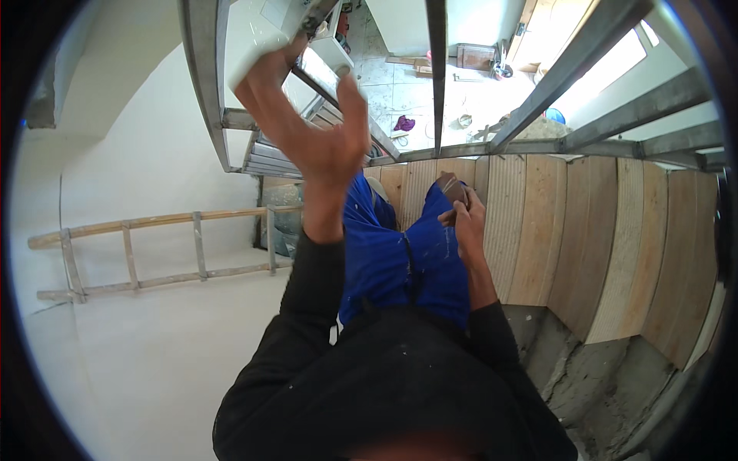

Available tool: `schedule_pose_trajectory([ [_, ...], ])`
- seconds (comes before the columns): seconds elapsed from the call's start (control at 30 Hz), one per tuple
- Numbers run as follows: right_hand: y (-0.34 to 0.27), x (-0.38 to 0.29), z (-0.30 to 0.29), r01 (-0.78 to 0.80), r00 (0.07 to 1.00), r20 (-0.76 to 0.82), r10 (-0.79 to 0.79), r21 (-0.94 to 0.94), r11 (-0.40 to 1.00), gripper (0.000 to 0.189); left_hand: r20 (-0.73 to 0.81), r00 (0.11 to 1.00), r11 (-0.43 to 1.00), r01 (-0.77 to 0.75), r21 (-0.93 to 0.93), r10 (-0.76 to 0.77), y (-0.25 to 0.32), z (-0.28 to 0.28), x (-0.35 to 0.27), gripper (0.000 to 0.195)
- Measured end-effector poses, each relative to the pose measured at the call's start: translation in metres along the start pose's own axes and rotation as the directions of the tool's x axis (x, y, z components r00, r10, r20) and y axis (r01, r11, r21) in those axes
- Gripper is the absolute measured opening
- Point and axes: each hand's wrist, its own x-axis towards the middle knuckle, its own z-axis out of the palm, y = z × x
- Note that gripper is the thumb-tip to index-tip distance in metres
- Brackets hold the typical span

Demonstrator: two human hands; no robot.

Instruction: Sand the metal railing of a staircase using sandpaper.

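My left hand (pixel 317 127) is raised at the upper left, blurred, with thumb and fingers apart beside the metal railing post (pixel 207 69). Its fingertips overlap a dark bar of the railing in the picture; whether they touch it I cannot tell. Lower and to the right, my right hand (pixel 468 216) holds a small brown piece (pixel 452 187), perhaps sandpaper or a folded sheet, over my blue trousers (pixel 438 230). Thin pale lines cross the piece.
Wooden stair treads (pixel 536 230) run to the right beside a metal railing (pixel 533 147). A wooden ladder (pixel 132 225) leans along the white wall at left. Through the bars shows a lower tiled floor (pixel 375 92) with a purple cloth (pixel 405 123), boards and tools.
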Motion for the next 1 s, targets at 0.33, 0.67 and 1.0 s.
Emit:
schedule_pose_trajectory([
  [0.33,-0.048,-0.002,0.019,0.124,0.957,0.276,-0.093,-0.099,0.987,0.016,0.728,0.187,-0.187,0.897,-0.400,-0.659,0.065,0.041,-0.208,0.031],
  [0.67,-0.270,0.019,-0.050,0.873,0.235,-0.227,-0.945,-0.379,0.308,0.052,0.238,0.590,0.416,0.751,-0.513,-0.771,0.049,0.097,-0.110,0.028],
  [1.0,-0.310,0.046,-0.001,0.850,0.413,-0.514,-0.752,-0.078,0.520,0.024,0.242,0.844,0.636,0.524,-0.566,-0.479,0.079,0.102,-0.095,0.075],
])
